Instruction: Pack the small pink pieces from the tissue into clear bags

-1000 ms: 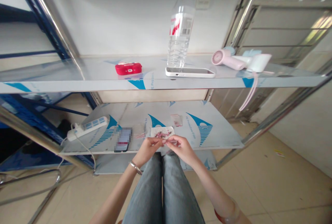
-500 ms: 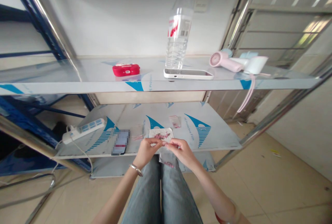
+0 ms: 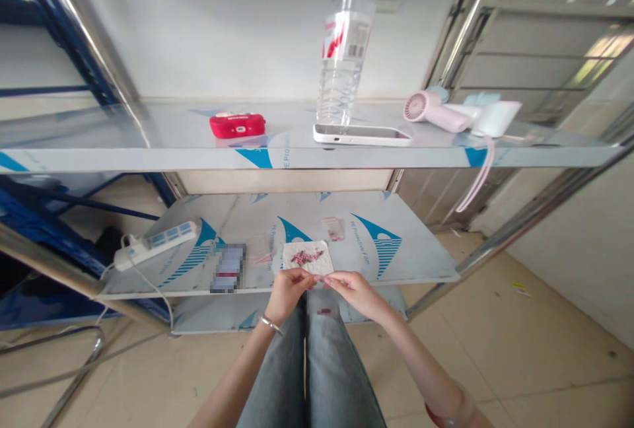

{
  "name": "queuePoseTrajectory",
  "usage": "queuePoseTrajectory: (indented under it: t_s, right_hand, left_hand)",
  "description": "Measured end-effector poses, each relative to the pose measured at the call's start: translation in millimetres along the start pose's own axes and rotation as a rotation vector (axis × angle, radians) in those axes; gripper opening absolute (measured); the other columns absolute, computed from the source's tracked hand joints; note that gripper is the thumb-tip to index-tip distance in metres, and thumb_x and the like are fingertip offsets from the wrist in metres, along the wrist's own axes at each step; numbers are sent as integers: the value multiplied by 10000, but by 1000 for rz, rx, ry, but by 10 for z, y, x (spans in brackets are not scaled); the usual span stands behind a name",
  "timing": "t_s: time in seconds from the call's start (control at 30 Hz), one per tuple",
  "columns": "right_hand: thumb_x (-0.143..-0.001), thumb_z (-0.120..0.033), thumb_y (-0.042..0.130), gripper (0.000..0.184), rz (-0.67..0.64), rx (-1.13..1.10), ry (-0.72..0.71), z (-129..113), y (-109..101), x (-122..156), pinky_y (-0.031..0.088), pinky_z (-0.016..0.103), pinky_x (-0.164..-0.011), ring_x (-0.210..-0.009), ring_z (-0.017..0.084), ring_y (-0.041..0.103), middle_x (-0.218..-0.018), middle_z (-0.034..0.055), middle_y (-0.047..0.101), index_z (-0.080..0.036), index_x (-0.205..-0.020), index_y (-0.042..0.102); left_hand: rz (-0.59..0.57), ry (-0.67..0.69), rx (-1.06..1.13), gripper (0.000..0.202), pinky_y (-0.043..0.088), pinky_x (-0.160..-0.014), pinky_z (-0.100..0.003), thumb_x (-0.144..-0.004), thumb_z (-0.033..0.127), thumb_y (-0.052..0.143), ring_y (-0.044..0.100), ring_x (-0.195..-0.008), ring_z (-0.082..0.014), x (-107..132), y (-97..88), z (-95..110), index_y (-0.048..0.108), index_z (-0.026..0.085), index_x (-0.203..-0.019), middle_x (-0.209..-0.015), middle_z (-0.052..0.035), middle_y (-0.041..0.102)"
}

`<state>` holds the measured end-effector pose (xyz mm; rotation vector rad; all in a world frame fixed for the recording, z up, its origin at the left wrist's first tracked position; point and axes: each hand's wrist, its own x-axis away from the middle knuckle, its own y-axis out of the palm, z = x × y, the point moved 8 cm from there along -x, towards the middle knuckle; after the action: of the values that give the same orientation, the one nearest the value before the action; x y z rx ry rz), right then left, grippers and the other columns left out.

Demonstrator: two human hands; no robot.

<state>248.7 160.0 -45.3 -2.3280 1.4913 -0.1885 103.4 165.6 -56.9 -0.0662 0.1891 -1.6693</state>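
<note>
My left hand (image 3: 290, 294) and my right hand (image 3: 355, 290) meet at the front edge of the lower shelf, fingertips pinched. Between them they grip the top of a small clear plastic bag (image 3: 323, 310), which hangs over my knees with something dark pink near its bottom. Just beyond my fingers lies a white square pad (image 3: 323, 265) with a cluster of small pink-red pieces (image 3: 306, 256) on it, too small to name. A second small clear bag (image 3: 333, 228), with some pink in it, rests farther back. Left of the pad is a flat clear packet (image 3: 258, 249).
A phone (image 3: 228, 268) and a white power strip (image 3: 157, 243) lie on the lower shelf's left. The upper shelf (image 3: 188, 158) bears a red case (image 3: 238, 126), a white-framed phone (image 3: 362, 135), a water bottle (image 3: 341, 65) and a pink handheld fan (image 3: 438, 113) with hanging strap.
Both hands have come slightly lower and nearer to me with the bag, so more of the white pad shows. The view has shifted a little; the shelf items stay put.
</note>
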Motion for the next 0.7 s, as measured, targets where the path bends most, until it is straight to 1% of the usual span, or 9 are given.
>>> queuePoseTrajectory:
  t_s: [0.07, 0.17, 0.3, 0.4, 0.53, 0.63, 0.7]
  right_hand:
    - [-861, -412, 506, 288, 9, -2, 3, 120, -19, 5, 463, 340, -779, -849, 239, 632, -859, 51, 708, -213, -838, 712]
    - [-861, -347, 492, 262, 42, 37, 0, 333, -57, -18, 483, 334, -765, -833, 228, 641, -874, 63, 707, -197, -878, 707]
    - [-828, -186, 437, 260, 116, 220, 23, 673, -156, -107, 480, 302, -750, -799, 199, 637, -867, 79, 701, -150, -876, 690]
    - [-782, -99, 418, 281, 161, 295, 48, 913, -256, -203, 474, 296, -765, -800, 191, 640, -877, 86, 703, -135, -871, 683]
    - [-752, -61, 442, 277, 249, 408, 94, 1195, -449, -387, 474, 291, -777, -832, 197, 648, -891, 87, 708, -142, -859, 684]
    - [-758, -61, 464, 264, 292, 508, 124, 1361, -593, -602, 478, 282, -766, -819, 189, 650, -890, 86, 710, -143, -877, 685]
    - [-757, -50, 467, 271, 321, 547, 128, 1425, -692, -778, 478, 272, -771, -819, 178, 650, -899, 85, 712, -144, -886, 685]
  left_hand:
    - [5, -27, 26, 299, 399, -527, -216, -695, 420, 680, 551, -526, -123, -17, 66, -105, 669, 138, -596, -553, -26, 639]
    - [-5, -69, 77, 299, 426, -523, -214, -688, 430, 674, 578, -536, -125, -97, 211, -299, 666, 135, -640, -584, -31, 654]
    - [-34, -118, 97, 296, 473, -536, -218, -722, 416, 632, 602, -543, -118, -311, 458, -643, 630, 126, -664, -650, -49, 675]
    - [-57, -122, 81, 217, 499, -570, -233, -768, 325, 585, 621, -577, -124, -519, 612, -861, 627, 122, -706, -676, -56, 680]
    - [-82, -74, -30, 101, 514, -655, -255, -768, 162, 551, 643, -677, -138, -836, 753, -983, 643, 124, -778, -728, -57, 689]
    - [-70, -67, -105, 117, 509, -729, -274, -722, 75, 560, 644, -752, -153, -1121, 820, -1023, 639, 118, -797, -766, -62, 689]
    - [-51, -62, -128, 174, 498, -770, -286, -695, 37, 565, 635, -773, -157, -1331, 855, -1032, 632, 112, -836, -782, -61, 682]
